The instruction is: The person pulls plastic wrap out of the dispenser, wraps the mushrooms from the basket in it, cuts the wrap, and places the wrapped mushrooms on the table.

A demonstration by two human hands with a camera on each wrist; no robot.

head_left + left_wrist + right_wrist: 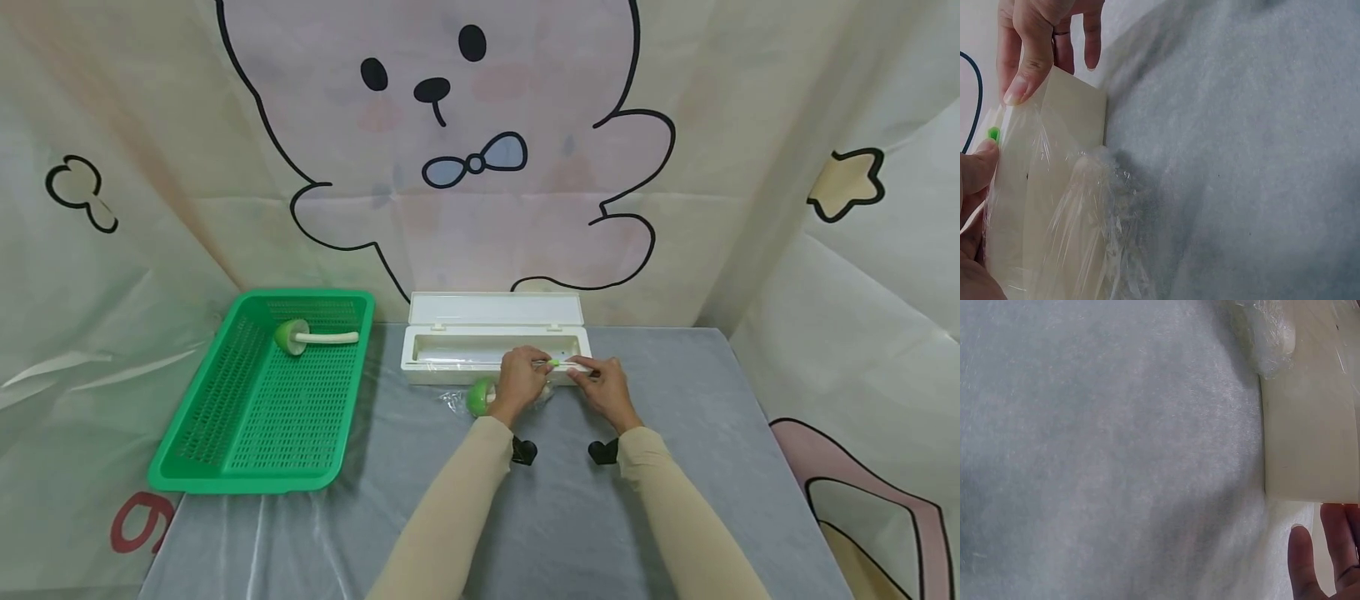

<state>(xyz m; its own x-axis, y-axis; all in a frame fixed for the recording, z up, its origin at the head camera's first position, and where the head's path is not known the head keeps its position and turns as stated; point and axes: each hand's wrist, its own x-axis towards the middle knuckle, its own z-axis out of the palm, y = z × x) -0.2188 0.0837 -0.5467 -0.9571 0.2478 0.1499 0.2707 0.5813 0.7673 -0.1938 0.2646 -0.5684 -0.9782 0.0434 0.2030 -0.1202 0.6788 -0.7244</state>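
Observation:
A long white cling film dispenser (431, 377) stands at the back of the table with its lid (495, 309) raised. My left hand (521, 383) is at its front edge, thumb and finger pinching a small green slider (994, 133). My right hand (604, 392) grips the dispenser's right front corner, its thumb on the front face in the left wrist view. Clear film (1088, 219) drapes down the front. Below my left hand lies a green-capped, white-stemmed mushroom-shaped piece (477, 397), with crumpled film around it; my hand and wrist hide part of it.
On the left, a green plastic basket (167, 479) holds another green-capped, white-stemmed piece (295, 336). Grey cloth (420, 483) covers the table. A printed curtain (720, 167) hangs close behind and beside it.

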